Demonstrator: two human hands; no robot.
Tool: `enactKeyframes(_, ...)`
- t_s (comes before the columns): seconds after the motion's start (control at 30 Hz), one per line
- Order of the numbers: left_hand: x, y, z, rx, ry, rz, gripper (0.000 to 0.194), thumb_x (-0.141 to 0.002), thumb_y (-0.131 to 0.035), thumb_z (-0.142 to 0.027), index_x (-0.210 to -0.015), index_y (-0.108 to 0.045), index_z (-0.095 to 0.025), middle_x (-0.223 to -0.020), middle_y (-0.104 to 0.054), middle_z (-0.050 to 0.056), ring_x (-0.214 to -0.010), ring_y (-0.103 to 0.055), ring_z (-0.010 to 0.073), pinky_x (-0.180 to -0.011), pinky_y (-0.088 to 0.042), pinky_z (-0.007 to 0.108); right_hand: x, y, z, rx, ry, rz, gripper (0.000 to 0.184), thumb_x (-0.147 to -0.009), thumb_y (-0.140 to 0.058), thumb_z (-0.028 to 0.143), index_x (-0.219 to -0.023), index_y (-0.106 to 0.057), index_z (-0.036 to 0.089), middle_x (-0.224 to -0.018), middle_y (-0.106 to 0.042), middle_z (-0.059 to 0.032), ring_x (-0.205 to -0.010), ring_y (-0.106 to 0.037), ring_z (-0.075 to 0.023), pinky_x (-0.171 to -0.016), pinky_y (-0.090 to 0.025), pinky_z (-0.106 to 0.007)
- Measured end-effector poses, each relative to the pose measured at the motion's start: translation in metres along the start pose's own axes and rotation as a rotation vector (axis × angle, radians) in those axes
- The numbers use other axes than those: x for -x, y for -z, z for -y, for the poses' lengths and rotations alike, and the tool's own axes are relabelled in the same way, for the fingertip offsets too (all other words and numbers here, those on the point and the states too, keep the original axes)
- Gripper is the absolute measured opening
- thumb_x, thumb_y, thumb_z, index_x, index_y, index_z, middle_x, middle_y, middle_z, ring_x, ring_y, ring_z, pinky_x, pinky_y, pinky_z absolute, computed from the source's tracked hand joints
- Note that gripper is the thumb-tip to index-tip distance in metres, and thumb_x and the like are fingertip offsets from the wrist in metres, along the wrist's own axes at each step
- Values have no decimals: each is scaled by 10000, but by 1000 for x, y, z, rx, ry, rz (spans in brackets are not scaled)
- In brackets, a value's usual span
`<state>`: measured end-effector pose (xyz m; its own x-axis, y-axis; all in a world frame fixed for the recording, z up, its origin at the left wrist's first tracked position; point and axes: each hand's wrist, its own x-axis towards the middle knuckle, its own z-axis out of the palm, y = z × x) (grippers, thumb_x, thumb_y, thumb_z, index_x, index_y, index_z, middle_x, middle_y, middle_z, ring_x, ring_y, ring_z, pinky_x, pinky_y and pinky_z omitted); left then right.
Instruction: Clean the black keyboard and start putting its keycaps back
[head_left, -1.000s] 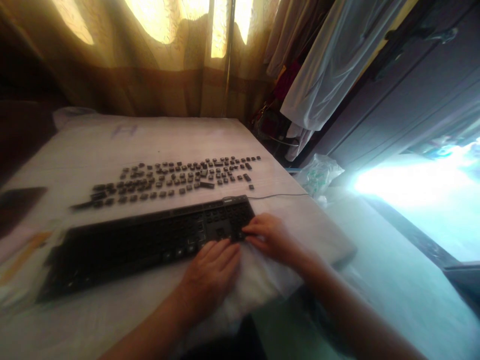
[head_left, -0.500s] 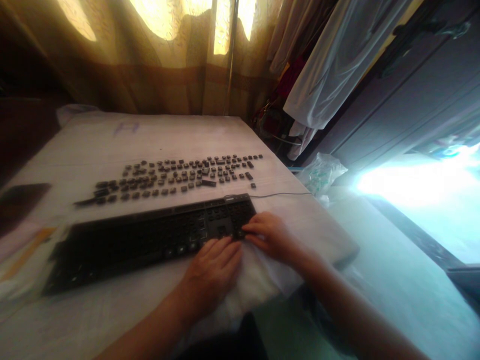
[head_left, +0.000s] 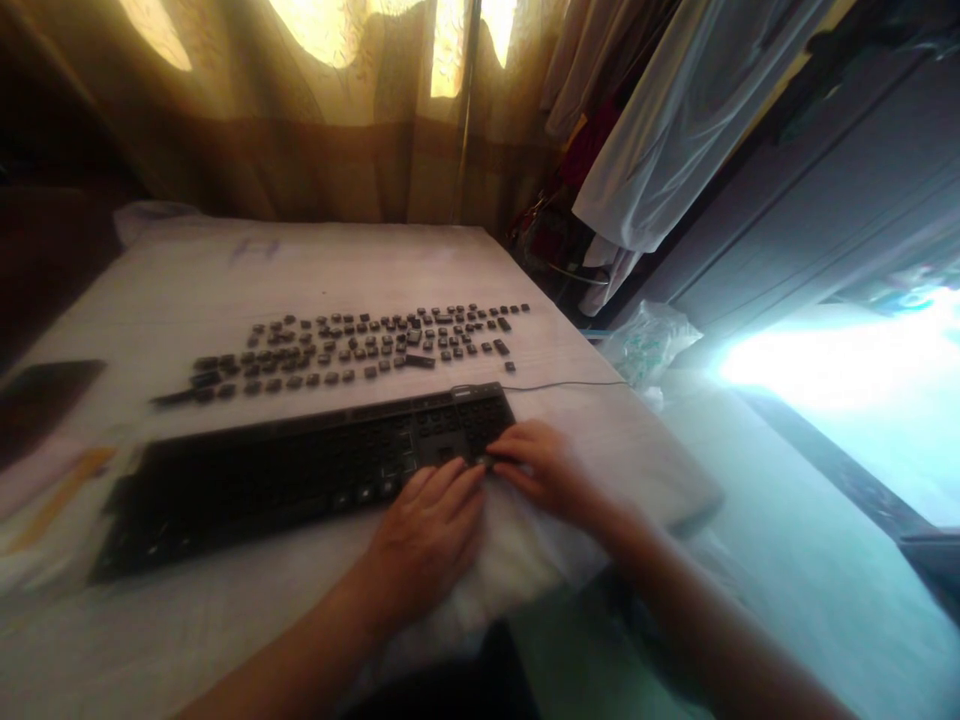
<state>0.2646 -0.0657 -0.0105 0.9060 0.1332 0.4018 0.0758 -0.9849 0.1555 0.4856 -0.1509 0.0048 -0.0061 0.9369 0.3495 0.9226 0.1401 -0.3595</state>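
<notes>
A black keyboard [head_left: 300, 470] lies across the white-covered table, with many of its keycaps off. My left hand [head_left: 435, 530] rests on its front edge toward the right end, fingers stretched out and close together. At the keyboard's right end my right hand [head_left: 544, 465] has thumb and fingertips drawn together over the number-pad corner. Whatever small piece may be between those fingertips is too hidden and blurred to name. Behind the keyboard, loose black keycaps [head_left: 349, 377] lie in rough rows, among them a longer keycap [head_left: 420, 361].
The keyboard's cable [head_left: 562, 384] runs off over the table's right side. A dark flat object [head_left: 52, 400] and an orange strip [head_left: 64, 500] lie at the left. Beyond the right edge is a clear plastic bag [head_left: 649, 340]. A curtain [head_left: 337, 150] hangs behind the table.
The right hand's fingertips have shifted slightly and the left fingers have edged up closer to them. The keyboard and loose keycaps keep their places; the whole view has moved a little.
</notes>
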Motion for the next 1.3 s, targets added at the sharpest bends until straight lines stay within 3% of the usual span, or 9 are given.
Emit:
enactKeyframes(0.47,-1,4,-1,-31,-8,-64,350,-1022,-433,-292,-1257,-649,-147,-1390,-629,88,-1292,-537,291,-1051,-438,460,0,2,4,-125,-117,-4,121,-837,-713,188,-951,-753,194,-921,-741,-82,-870,-670,-239,-817,-522,-401)
enactKeyframes(0.6,2,4,-1,-42,19,-115,319,-1013,-448,-259,-1226,-670,-175,-1350,-648,98,-1279,-544,284,-1043,-439,446,-5,12,-5,-436,-344,-29,159,-844,-681,274,-959,-767,208,-921,-763,-68,-838,-685,-218,-806,-538,-379)
enactKeyframes(0.7,1,5,-1,-31,11,-153,295,-1010,-450,-232,-1167,-694,-180,-1237,-701,88,-1195,-591,267,-1026,-449,433,-6,19,-12,-691,-559,49,243,-805,-712,394,-940,-781,203,-915,-772,-58,-825,-690,-217,-785,-545,-370)
enactKeyframes(0.83,-1,8,-2,-13,-2,-207,290,-1013,-434,-212,-1100,-708,-175,-1142,-728,76,-1116,-620,250,-991,-469,408,-6,24,-16,-843,-688,108,383,-748,-757,518,-933,-785,183,-851,-756,-49,-772,-664,-195,-725,-531,-334)
enactKeyframes(1.17,0,5,0,-18,-15,-256,298,-1020,-417,-216,-1095,-704,-189,-1115,-733,59,-1090,-632,232,-975,-488,394,-10,24,-18,-797,-685,138,468,-770,-725,595,-950,-778,166,-770,-728,-46,-632,-605,-146,-551,-456,-256)
enactKeyframes(1.3,0,5,0,-18,-16,-245,289,-1012,-427,-214,-1080,-707,-182,-1094,-735,68,-1080,-635,236,-974,-497,403,-12,18,-15,-737,-648,110,361,-778,-735,502,-944,-774,184,-857,-756,-51,-741,-663,-185,-669,-527,-310)
